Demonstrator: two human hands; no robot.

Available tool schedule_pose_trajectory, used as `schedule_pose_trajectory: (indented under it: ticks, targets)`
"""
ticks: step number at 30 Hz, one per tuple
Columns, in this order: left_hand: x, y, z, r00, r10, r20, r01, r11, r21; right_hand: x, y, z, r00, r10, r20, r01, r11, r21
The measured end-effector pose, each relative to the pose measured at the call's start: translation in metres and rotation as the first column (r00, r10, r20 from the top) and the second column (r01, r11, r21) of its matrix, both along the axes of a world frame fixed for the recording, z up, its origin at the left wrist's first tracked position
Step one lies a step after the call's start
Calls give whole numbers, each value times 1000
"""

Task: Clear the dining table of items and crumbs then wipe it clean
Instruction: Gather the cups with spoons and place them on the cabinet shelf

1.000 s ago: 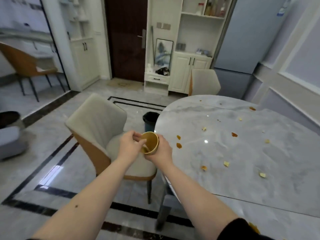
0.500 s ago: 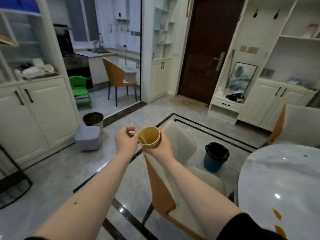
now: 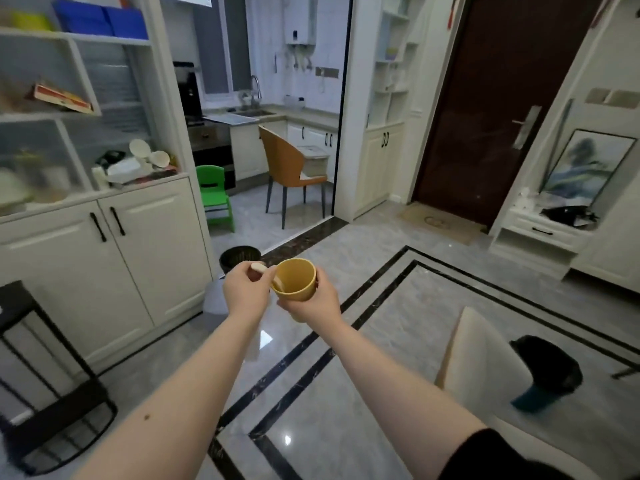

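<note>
Gone from view now is the table with its scattered crumbs; the person has swung further left and the kitchen doorway sits dead ahead, a dark bin (image 3: 240, 257) on the floor just beyond the hands. Right hand (image 3: 309, 301) wraps the yellow cup (image 3: 296, 279) from below, grip clamped on its wall, cup tipped toward the left. Left hand (image 3: 245, 291) pinches the pale handle of a spoon (image 3: 260, 270) that dips into the cup's mouth, fingers closed on it. Both are carried out in front at chest height, well clear of any surface. A second bin (image 3: 547, 375), dark with a teal base, stands at lower right beside a pale chair (image 3: 481, 362).

Progress looks early to me: one cup and its spoon are off the table and heading, I'd guess, for the kitchen sink or that near bin. Crumbs and the wipe-down look like work left to do, though the table is out of shot, so that can't be confirmed from here.
</note>
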State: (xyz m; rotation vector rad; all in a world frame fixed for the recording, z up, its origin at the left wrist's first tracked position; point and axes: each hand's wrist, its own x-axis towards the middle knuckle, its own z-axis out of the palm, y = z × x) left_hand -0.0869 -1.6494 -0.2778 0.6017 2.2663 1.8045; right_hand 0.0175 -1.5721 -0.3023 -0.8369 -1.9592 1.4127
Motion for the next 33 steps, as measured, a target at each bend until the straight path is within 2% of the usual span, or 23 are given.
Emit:
schedule_pose_trajectory:
  ticks: [6, 12, 20, 28, 33]
  targets:
    - [-78, 118, 5, 985, -170, -7, 169, 985, -29, -62, 98, 5, 983, -184, 26, 183, 983, 15]
    - [-96, 276, -1, 932, -360, 31, 360, 933, -1, -81, 242, -3, 920, -389, 43, 389, 921, 11]
    - [-102, 500, 15, 854, -520, 10, 520, 854, 18, -83, 440, 12, 846, -532, -31, 532, 847, -7]
    - [-85, 711, 6, 741, -669, 54, 669, 743, 28, -63, 623, 2, 737, -674, -47, 672, 739, -48]
    - [-68, 857, -3, 619, -780, 96, 782, 623, 14, -45, 748, -7, 654, -756, -25, 755, 655, -34]
